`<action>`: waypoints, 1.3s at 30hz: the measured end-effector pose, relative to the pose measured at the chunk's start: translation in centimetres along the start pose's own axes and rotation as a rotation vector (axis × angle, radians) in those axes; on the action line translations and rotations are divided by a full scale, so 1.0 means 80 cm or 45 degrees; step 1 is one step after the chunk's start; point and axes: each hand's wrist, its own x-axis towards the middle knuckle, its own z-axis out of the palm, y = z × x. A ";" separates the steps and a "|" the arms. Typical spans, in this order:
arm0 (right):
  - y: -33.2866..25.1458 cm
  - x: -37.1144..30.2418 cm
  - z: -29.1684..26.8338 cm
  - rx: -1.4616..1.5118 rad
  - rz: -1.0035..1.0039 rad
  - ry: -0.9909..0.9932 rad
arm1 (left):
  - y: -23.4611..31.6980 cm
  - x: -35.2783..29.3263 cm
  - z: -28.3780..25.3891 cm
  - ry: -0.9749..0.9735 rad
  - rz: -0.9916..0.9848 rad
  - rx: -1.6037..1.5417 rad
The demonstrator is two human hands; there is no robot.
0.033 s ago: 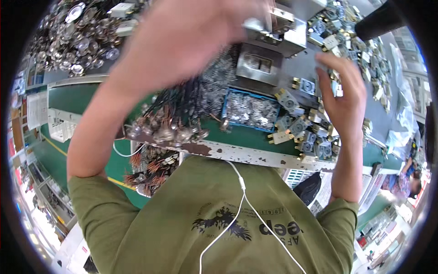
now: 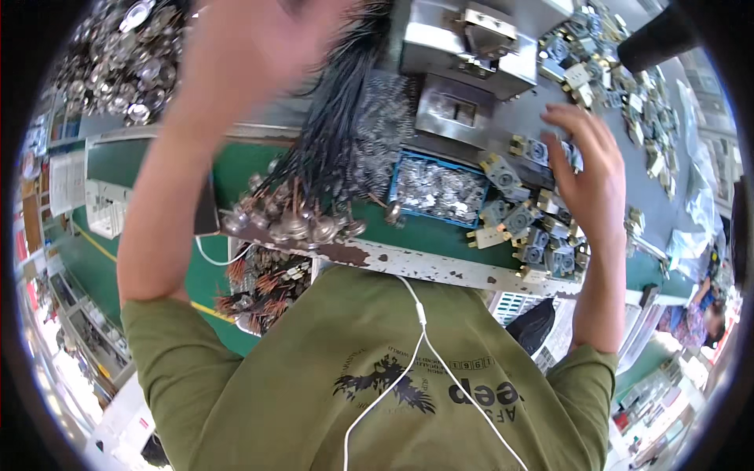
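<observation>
My left hand (image 2: 263, 47) is high on the left, smeared by motion, between a heap of shiny round metal parts (image 2: 129, 71) and a bundle of black wires (image 2: 334, 118); its fingers do not show clearly. Over the right part of the bench my right hand (image 2: 589, 169) is open, thumb and fingers apart, with nothing visible between them. It is nearest to small grey and cream square parts with brass terminals (image 2: 528, 149). In front of me stands a metal fixture (image 2: 455, 110) with a rectangular opening, below a larger block with a clamp (image 2: 491, 39).
A blue tray (image 2: 397, 177) of small silvery clips sits near the bench edge (image 2: 393, 263). Coiled springs (image 2: 381, 118) lie beside it. Round metal ends of the wires hang near the front left. More square parts (image 2: 518, 224) are piled at the front right. A dark tube (image 2: 652, 43) juts in.
My left hand has moved left, away from the metal fixture, uncovering the black wires and the clamp block. My right hand has shifted only slightly and stays open.
</observation>
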 end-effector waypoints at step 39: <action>-0.055 0.032 0.077 0.183 -0.040 0.045 | 0.049 -0.034 0.048 -0.757 0.363 0.075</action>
